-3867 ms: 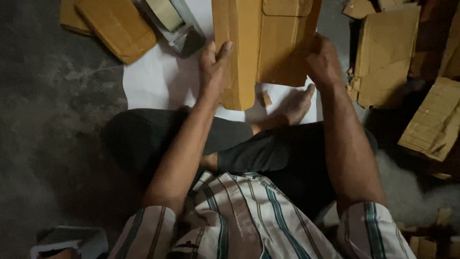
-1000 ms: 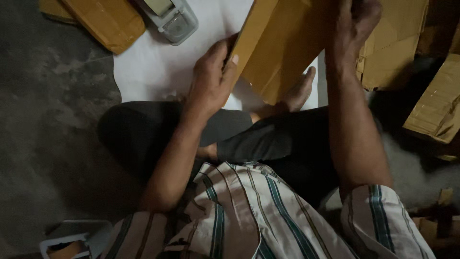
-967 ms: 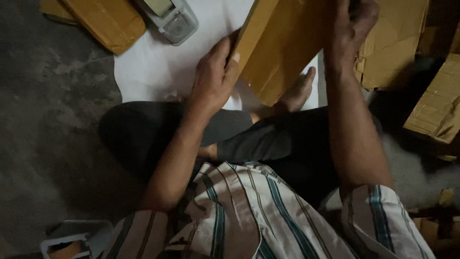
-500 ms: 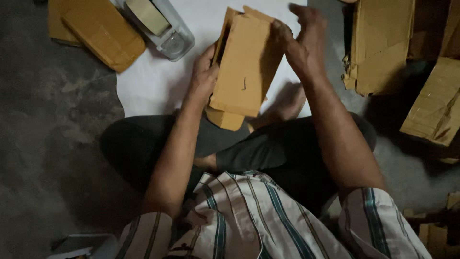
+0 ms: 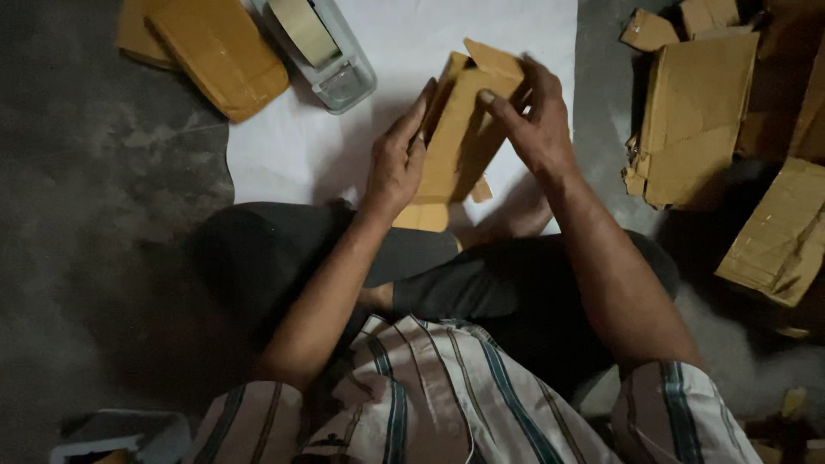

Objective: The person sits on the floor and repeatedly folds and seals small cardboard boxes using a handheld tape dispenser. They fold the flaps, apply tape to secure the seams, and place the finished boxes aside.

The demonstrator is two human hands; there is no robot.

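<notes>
Folded brown cardboard piece [image 5: 460, 137] held upright between both hands above white sheet [image 5: 292, 146] on floor. Left hand [image 5: 397, 163] clamped along its left edge; right hand [image 5: 537, 125] pinching upper right edge. Tape dispenser [image 5: 322, 47] well apart, upper left.

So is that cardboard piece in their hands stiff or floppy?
Likely stiff yet bendable: the cardboard keeps flat panels between left hand and right hand. Probably light, since fingertips alone steady it. Its flaps look easily creased.

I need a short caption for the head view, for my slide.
Both hands, left hand and right hand, hold a folded cardboard box over white paper.
</notes>
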